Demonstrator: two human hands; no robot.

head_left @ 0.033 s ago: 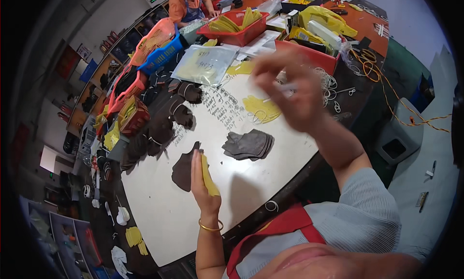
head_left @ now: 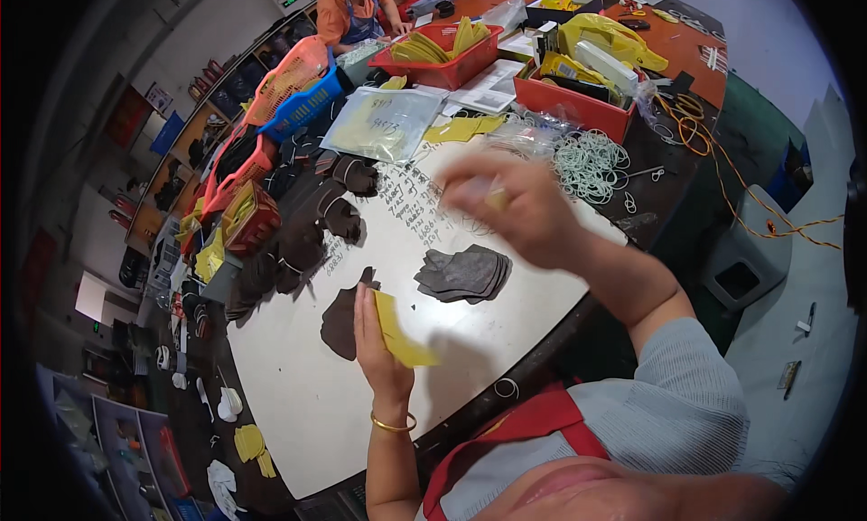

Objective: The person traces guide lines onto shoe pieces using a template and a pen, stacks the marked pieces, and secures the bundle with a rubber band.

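My left hand [head_left: 377,363], with a gold bangle at the wrist, holds a yellow card-like piece [head_left: 400,333] upright against its palm. The fingers are straight and together. Beside it on the white board [head_left: 316,431] lies a flat dark brown cut piece [head_left: 339,324]. Over the board, my right hand [head_left: 519,205] is raised with curled fingers, smeared by motion. Something small and pale shows between those fingers, too blurred to name. Below the right hand rests a stack of dark grey-brown cut pieces [head_left: 462,274].
Banded dark bundles [head_left: 341,218] line the board's left side. White elastic bands [head_left: 587,167] lie in a heap at far right. Behind stand a red tray [head_left: 447,72] of yellow pieces, a red box [head_left: 578,110] and a blue basket [head_left: 302,106]. Another person [head_left: 339,20] sits at the far side.
My right hand has moved left and slightly nearer, uncovering the heap of elastic bands. The yellow piece in my left hand has swung out to the right, showing more of its face.
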